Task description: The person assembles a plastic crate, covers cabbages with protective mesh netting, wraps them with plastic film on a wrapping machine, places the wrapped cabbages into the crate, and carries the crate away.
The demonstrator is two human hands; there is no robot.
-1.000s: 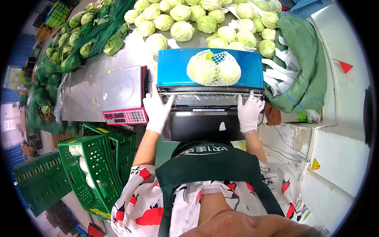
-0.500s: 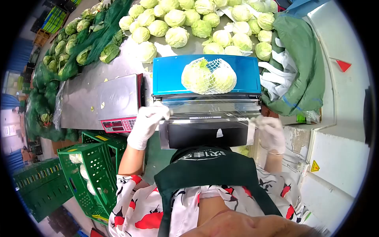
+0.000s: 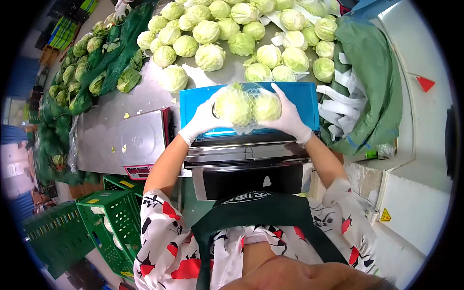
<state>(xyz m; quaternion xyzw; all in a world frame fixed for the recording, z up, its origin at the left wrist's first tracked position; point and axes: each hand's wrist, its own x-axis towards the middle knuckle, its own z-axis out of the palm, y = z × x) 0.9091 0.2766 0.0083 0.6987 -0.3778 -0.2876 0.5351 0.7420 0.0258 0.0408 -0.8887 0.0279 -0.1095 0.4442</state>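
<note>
Two pale green cabbages [image 3: 235,107] sit side by side in a white net, with shiny clear film over them. They are above the blue top plate [image 3: 302,104] of the wrapping machine. My left hand [image 3: 207,116], in a white glove, grips the left cabbage from its outer side. Around the right end of the pair curves my gloved right hand [image 3: 290,120], its thumb side toward me. Metal rollers and a black front panel [image 3: 241,182] lie below my wrists. The undersides of the cabbages are hidden.
Many loose cabbages [image 3: 206,32] cover the far table. A scale [image 3: 142,137] stands left of the machine, beside green net sacks [image 3: 128,43]. To the right is a green sack [image 3: 379,92] with white strips [image 3: 345,104]. Green crates [image 3: 108,227] stand lower left; another person's gloved hand [image 3: 121,8] shows far left.
Both hands have moved from the film at the machine's front edge forward to the netted cabbages and closed around them. Film now lies over the cabbages. Another person's hand has come farther into view.
</note>
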